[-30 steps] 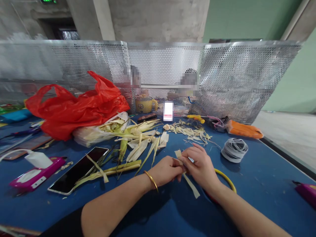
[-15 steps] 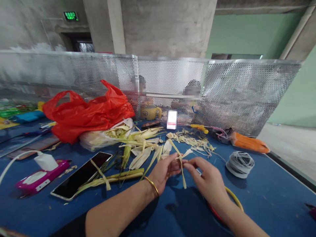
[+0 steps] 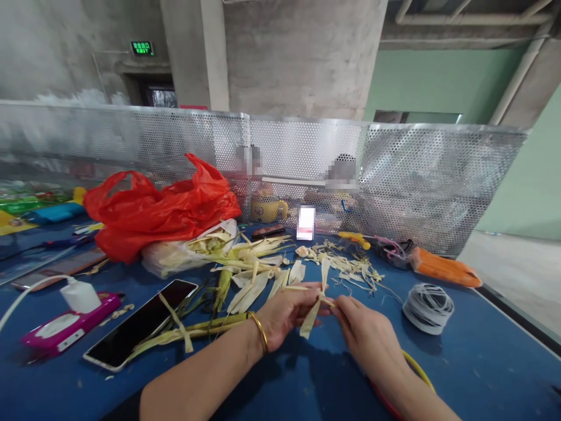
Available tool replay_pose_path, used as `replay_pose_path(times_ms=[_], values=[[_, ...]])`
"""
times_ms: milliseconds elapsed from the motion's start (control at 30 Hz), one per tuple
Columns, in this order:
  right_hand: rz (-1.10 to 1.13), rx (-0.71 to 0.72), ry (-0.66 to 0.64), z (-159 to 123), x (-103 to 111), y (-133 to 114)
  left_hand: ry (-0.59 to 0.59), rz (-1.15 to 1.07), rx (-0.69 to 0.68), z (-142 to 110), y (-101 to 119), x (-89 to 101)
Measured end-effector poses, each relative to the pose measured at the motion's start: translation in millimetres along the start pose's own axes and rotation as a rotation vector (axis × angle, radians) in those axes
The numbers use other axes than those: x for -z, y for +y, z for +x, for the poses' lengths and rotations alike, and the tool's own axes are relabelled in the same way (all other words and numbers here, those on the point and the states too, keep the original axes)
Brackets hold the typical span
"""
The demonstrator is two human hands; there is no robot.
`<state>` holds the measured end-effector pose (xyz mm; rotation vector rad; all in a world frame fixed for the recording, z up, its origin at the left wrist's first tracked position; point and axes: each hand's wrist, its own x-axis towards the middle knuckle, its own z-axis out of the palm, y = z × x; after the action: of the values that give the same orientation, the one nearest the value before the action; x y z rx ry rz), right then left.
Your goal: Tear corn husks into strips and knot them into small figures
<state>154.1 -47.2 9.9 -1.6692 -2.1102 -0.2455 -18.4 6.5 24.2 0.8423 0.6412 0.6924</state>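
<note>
Between my hands, above the blue table (image 3: 473,356), are crossed strips of pale corn husk (image 3: 310,318). My left hand (image 3: 287,313), with a gold bangle at the wrist, is closed around the husk from the left, its palm turned partly up. At the crossing, my right hand (image 3: 363,327) pinches an end of the husk between thumb and forefinger. More loose corn husks (image 3: 250,283) lie just beyond my left hand. Small husk scraps (image 3: 350,260) are scattered further back. A yellow and red ring (image 3: 418,371) lies partly hidden under my right forearm.
On the left lie a black-screened phone (image 3: 142,324), a magenta power strip (image 3: 72,327) with a white plug, and a red plastic bag (image 3: 162,213). A coil of grey cord (image 3: 428,310) and an orange packet (image 3: 445,268) sit right. A perforated metal screen (image 3: 302,146) stands behind; people sit beyond it.
The husk strips have turned in my hands, and one broad end now hangs down toward the left. My left hand has shifted slightly left. The whole view has tilted up a little.
</note>
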Motion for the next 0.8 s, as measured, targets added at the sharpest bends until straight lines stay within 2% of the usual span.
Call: replay_pose_path(times_ms=[133,267,400,533,633,733,800], values=[[-0.023,0.07,-0.014,-3.3,-5.9,-4.6,0.21,0.13,-0.107,5.0,-15.1,-7.0],[-0.021,0.064,0.002,-4.7,-6.8,-7.7,0.313,0.151,-0.121,9.9,-21.0,-6.6],[0.018,0.046,0.022,-4.8,-4.4,-7.5,0.361,0.246,-0.162,12.8,-18.1,-3.3],[0.035,0.027,0.037,-4.7,-1.7,-7.3,0.358,0.285,-0.148,14.4,-18.0,-3.1],[0.143,-0.065,0.006,-1.4,1.9,-3.3,0.312,0.287,-0.099,13.3,-17.3,-2.4],[0.516,-0.248,-0.049,5.7,5.0,7.7,0.214,0.182,-0.045,10.8,-14.4,-0.6],[0.81,-0.385,-0.018,10.7,6.2,16.5,0.127,0.063,-0.021,9.2,-12.3,0.6]])
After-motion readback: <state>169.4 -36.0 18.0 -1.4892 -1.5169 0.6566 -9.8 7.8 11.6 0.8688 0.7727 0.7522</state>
